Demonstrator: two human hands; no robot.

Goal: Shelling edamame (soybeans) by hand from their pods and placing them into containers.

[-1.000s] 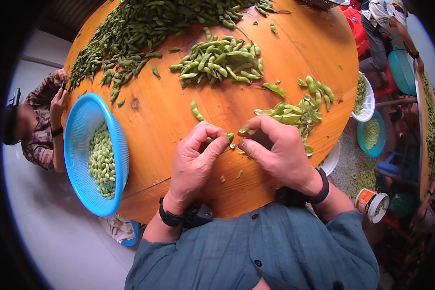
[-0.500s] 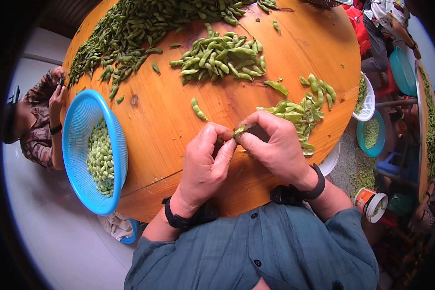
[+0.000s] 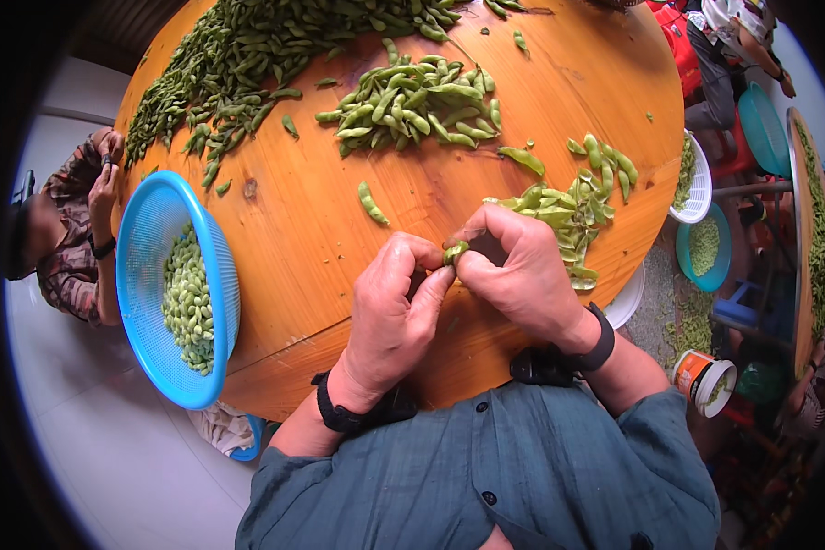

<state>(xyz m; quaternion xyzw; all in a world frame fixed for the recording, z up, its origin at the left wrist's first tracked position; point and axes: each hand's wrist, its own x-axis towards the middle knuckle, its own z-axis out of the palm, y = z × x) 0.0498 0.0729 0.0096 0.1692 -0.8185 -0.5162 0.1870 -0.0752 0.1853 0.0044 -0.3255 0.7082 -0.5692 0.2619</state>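
Observation:
A small green soybean pod (image 3: 455, 252) is pinched between my two hands over the front of the wooden table (image 3: 289, 234). My left hand (image 3: 399, 298) is closed, its thumb and forefinger meeting at the pod. On the pod's other end, my right hand (image 3: 520, 272) is closed in a pinch too. Its hidden part lies under my fingertips. A single whole pod (image 3: 372, 203) rests just beyond my left hand. Past my right hand lie flattened, opened pod shells (image 3: 568, 220). A small heap of plump pods (image 3: 412, 103) sits farther back.
At the left edge a tilted blue basket (image 3: 138, 275) holds shelled green beans (image 3: 188, 302). A large pod pile (image 3: 238, 64) covers the far left. Another person (image 3: 73, 238) sits at the left. White bucket (image 3: 706, 380), white basket (image 3: 698, 188) and teal basin (image 3: 713, 246) stand at right.
The pod between my fingertips shows more of its green surface now, bulging up between the thumbs. Both hands stay nearly in place, and the view has shifted slightly.

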